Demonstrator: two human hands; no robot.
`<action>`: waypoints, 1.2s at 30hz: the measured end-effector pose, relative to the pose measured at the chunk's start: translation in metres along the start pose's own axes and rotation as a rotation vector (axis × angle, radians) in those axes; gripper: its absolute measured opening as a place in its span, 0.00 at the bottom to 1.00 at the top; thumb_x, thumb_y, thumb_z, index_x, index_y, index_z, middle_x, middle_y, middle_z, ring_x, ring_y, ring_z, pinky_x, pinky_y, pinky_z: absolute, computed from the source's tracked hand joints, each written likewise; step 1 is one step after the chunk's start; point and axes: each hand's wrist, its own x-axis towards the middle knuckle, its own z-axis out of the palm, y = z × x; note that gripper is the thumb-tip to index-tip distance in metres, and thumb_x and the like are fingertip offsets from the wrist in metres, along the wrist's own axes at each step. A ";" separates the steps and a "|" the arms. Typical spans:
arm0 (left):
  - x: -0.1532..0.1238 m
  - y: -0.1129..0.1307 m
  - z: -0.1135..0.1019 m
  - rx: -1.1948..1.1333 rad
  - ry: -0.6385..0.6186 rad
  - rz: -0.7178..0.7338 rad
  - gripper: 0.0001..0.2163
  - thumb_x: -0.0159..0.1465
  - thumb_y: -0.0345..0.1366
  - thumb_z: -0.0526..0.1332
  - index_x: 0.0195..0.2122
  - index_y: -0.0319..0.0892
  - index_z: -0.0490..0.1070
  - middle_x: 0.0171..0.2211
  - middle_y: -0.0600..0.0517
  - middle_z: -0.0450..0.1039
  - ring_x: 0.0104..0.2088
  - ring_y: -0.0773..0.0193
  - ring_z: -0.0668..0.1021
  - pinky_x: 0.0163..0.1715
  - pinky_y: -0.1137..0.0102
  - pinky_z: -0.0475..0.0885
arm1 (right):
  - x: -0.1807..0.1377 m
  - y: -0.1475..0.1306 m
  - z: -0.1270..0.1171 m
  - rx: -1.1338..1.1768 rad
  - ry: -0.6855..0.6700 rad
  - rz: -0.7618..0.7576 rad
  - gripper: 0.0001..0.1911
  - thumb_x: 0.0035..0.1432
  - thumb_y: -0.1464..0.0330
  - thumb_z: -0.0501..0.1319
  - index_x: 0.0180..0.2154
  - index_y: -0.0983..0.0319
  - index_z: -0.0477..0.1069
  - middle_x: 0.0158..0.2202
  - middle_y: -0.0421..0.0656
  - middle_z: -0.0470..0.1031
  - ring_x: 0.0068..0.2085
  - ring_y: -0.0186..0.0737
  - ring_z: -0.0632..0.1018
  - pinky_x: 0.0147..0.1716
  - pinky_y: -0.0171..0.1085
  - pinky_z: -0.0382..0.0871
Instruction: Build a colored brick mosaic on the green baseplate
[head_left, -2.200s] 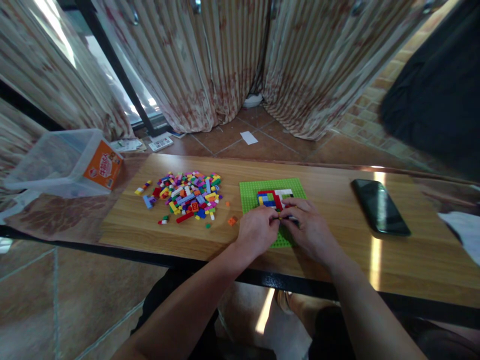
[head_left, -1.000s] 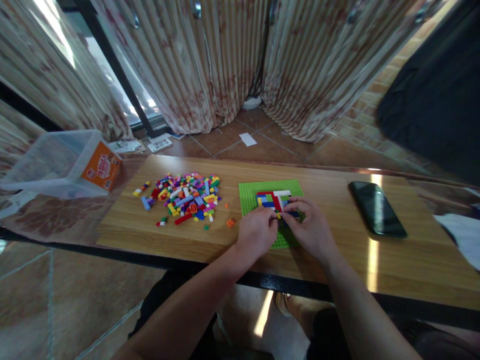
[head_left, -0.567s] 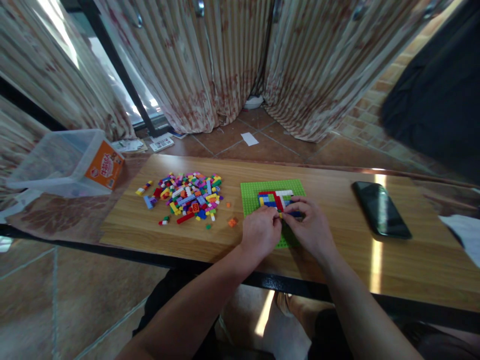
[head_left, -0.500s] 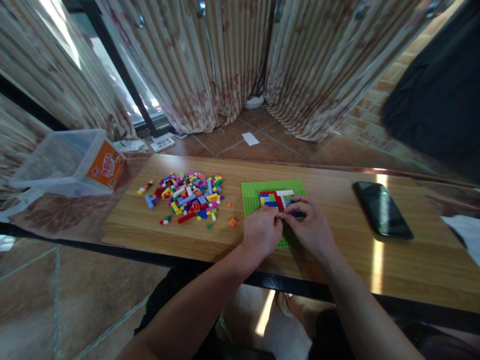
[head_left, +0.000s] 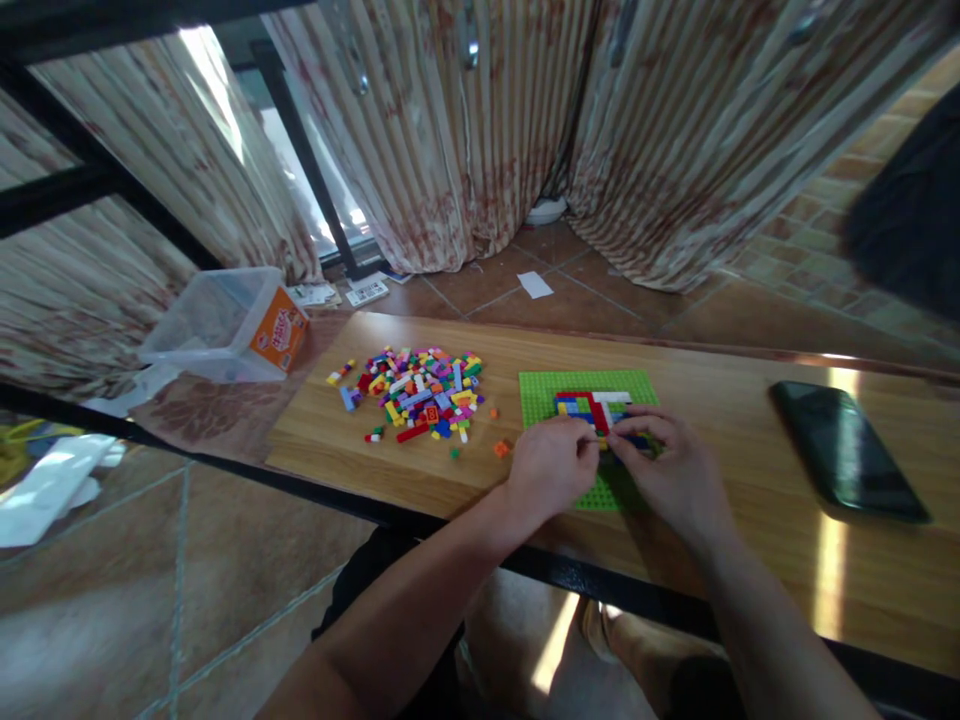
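Over the wooden tabletop (head_left: 420,468), two bare hands meet at one green studded baseplate (head_left: 538,388). The left hand (head_left: 553,468) is curled, thumb and forefinger drawn together; the right hand (head_left: 675,472) arches, thumb and forefinger nearly meeting. Whether either pinches a small brick, I cannot tell. By the fingertips, one low brick build (head_left: 598,410) in red, white, blue and yellow sits on the baseplate, partly hidden. Its bricks look like light, stiff, smooth plastic, unlikely to break, best gripped by their side walls; the baseplate probably lifts easily by its rim. To the right lies one smartphone (head_left: 847,450). To the left are one orange brick cluster (head_left: 502,449), one small green piece (head_left: 454,453), one small orange piece (head_left: 494,412) and one brick pile (head_left: 420,395), too jumbled to count. Farther off stand one clear plastic box (head_left: 214,345) and, behind, striped curtains (head_left: 495,150).
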 end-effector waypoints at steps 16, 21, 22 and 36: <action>0.025 -0.052 -0.069 -0.297 0.389 -0.192 0.07 0.60 0.32 0.60 0.29 0.39 0.76 0.26 0.54 0.77 0.26 0.69 0.74 0.30 0.74 0.67 | -0.032 -0.083 0.069 -0.089 -0.311 -0.393 0.12 0.65 0.68 0.56 0.46 0.60 0.75 0.49 0.51 0.74 0.49 0.49 0.73 0.47 0.48 0.72; 0.021 -0.051 -0.072 -0.297 0.358 -0.193 0.07 0.60 0.33 0.59 0.28 0.39 0.76 0.25 0.55 0.76 0.25 0.70 0.73 0.28 0.75 0.66 | -0.029 -0.082 0.083 -0.164 -0.333 -0.431 0.10 0.65 0.69 0.56 0.38 0.60 0.77 0.42 0.49 0.76 0.43 0.47 0.73 0.44 0.46 0.71; 0.021 -0.051 -0.072 -0.288 0.352 -0.191 0.07 0.60 0.33 0.59 0.28 0.39 0.75 0.25 0.55 0.76 0.25 0.70 0.73 0.27 0.75 0.66 | -0.028 -0.082 0.084 -0.170 -0.337 -0.434 0.11 0.65 0.71 0.56 0.37 0.60 0.77 0.40 0.48 0.77 0.42 0.46 0.73 0.43 0.45 0.71; 0.018 -0.046 -0.062 -0.247 0.165 -0.113 0.08 0.61 0.31 0.58 0.30 0.40 0.77 0.27 0.53 0.78 0.28 0.67 0.76 0.31 0.73 0.68 | -0.013 -0.055 0.018 -0.011 -0.270 -0.279 0.12 0.64 0.70 0.55 0.45 0.58 0.76 0.44 0.46 0.79 0.44 0.43 0.79 0.46 0.44 0.75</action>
